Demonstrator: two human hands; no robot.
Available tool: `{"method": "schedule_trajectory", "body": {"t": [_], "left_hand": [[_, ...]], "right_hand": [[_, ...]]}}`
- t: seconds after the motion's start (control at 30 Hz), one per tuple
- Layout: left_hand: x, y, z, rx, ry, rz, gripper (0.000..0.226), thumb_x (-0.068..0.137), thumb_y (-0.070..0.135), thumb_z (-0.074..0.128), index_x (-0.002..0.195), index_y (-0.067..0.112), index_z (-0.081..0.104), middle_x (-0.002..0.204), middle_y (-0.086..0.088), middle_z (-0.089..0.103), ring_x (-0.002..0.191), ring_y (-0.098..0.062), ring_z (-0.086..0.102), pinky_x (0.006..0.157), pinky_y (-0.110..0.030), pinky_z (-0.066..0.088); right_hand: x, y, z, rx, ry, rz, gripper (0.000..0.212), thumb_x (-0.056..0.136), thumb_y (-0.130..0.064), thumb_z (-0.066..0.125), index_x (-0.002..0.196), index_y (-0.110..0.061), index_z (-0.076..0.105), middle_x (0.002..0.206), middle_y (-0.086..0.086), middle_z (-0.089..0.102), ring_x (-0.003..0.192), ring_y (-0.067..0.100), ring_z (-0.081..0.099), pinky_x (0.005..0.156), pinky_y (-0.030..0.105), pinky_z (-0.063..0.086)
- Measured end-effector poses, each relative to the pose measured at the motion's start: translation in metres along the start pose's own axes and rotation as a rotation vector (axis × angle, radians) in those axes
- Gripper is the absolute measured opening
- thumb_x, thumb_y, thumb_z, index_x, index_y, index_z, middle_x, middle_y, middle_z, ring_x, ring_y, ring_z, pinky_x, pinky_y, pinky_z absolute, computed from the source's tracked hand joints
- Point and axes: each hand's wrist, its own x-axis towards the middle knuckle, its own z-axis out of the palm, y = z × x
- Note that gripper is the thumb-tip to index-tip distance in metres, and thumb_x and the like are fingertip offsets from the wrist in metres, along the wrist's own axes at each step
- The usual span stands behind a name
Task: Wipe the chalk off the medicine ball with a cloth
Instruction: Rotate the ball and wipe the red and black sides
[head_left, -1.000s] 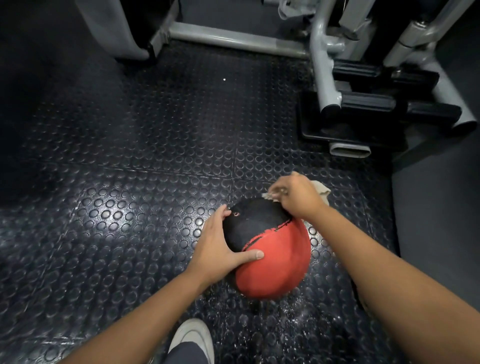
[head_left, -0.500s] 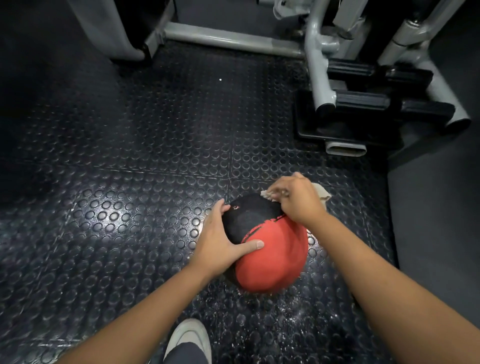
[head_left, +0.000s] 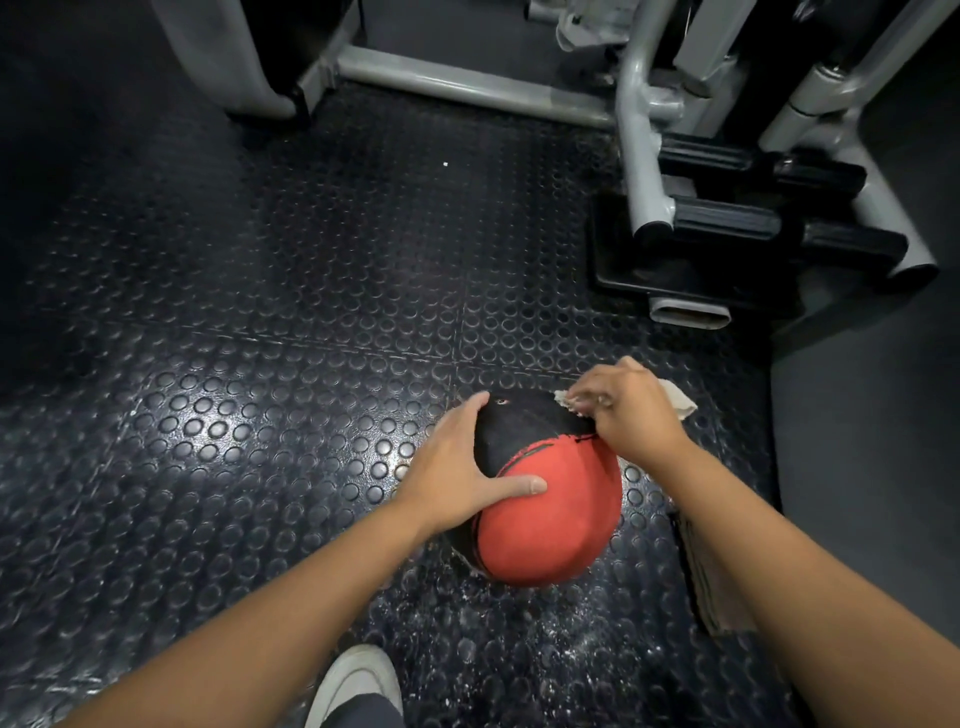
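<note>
One red-and-black medicine ball (head_left: 556, 519) is seen resting on the studded rubber floor (head_left: 260, 415) near its right edge, set between two hands. The ball's left side is cupped by the left hand (head_left: 457, 467), whose fingers are spread flat and whose thumb is laid across the red panel. One pale cloth (head_left: 678, 405) is pinched in the curled fingers of the right hand (head_left: 631, 410) and pressed to the far top of the black panel. One white shoe (head_left: 358, 680) is seen at the near edge.
</note>
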Motion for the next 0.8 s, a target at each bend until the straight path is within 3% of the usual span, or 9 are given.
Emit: {"method": "schedule_trajectory", "body": {"t": [0.1,0.2,0.3,0.4,0.57,0.7,0.8], "left_hand": [[-0.003,-0.006,0.000,0.115,-0.069,0.085,0.127,0.052,0.085,0.063,0.155,0.032,0.010,0.161,0.019,0.001,0.145,0.002,-0.001,0.121,-0.032,0.008],[-0.010,-0.008,0.011,0.174,-0.071,0.120,0.128,0.059,0.084,0.061,0.155,0.031,-0.006,0.159,0.022,-0.014,0.143,0.005,-0.010,0.117,-0.028,0.003],[-0.009,-0.006,0.014,0.165,-0.036,0.112,0.128,0.062,0.081,0.063,0.155,0.030,-0.008,0.160,0.020,-0.013,0.146,0.001,-0.008,0.118,-0.027,0.006],[-0.008,-0.005,0.014,0.141,-0.033,0.086,0.130,0.058,0.082,0.062,0.156,0.028,-0.005,0.160,0.019,-0.009,0.147,0.000,-0.005,0.120,-0.026,0.005],[-0.011,-0.007,0.014,0.149,-0.028,0.085,0.133,0.057,0.081,0.067,0.156,0.026,-0.003,0.161,0.019,-0.006,0.147,0.000,-0.003,0.119,-0.026,0.007],[-0.014,-0.005,0.015,0.092,-0.036,0.017,0.139,0.054,0.081,0.069,0.156,0.024,-0.006,0.161,0.016,-0.010,0.148,-0.005,-0.002,0.119,-0.032,0.009],[-0.012,-0.003,0.017,0.107,-0.033,0.006,0.139,0.056,0.079,0.070,0.156,0.021,-0.006,0.162,0.012,-0.010,0.148,-0.005,-0.005,0.117,-0.028,0.004]], "right_hand": [[-0.007,0.010,-0.003,0.011,-0.010,0.032,0.023,0.077,0.006,0.072,0.083,-0.015,0.078,0.088,-0.003,0.074,0.076,0.019,0.047,0.065,0.021,0.034],[-0.008,0.020,-0.007,0.011,-0.017,0.084,0.020,0.078,0.003,0.074,0.082,-0.017,0.078,0.089,-0.003,0.074,0.079,0.025,0.055,0.071,0.009,0.031],[-0.011,0.012,-0.005,0.001,0.031,0.085,0.021,0.078,0.004,0.072,0.082,-0.016,0.078,0.087,-0.003,0.074,0.081,0.028,0.056,0.068,0.019,0.033],[-0.016,-0.010,-0.002,0.008,0.153,-0.047,0.025,0.078,0.005,0.068,0.081,-0.018,0.078,0.084,-0.005,0.073,0.074,0.027,0.053,0.068,0.026,0.037],[-0.018,-0.045,0.007,-0.025,0.065,-0.297,0.036,0.082,-0.012,0.041,0.080,-0.018,0.076,0.083,-0.009,0.071,0.069,0.023,0.048,0.062,0.031,0.044],[-0.008,-0.006,0.001,-0.051,0.157,-0.088,0.031,0.079,0.002,0.052,0.078,-0.017,0.077,0.083,-0.005,0.073,0.068,0.028,0.049,0.061,0.044,0.051],[-0.009,-0.032,0.004,-0.018,0.141,-0.120,0.027,0.076,0.006,0.062,0.077,-0.017,0.076,0.082,-0.006,0.073,0.069,0.026,0.048,0.062,0.038,0.049]]}}
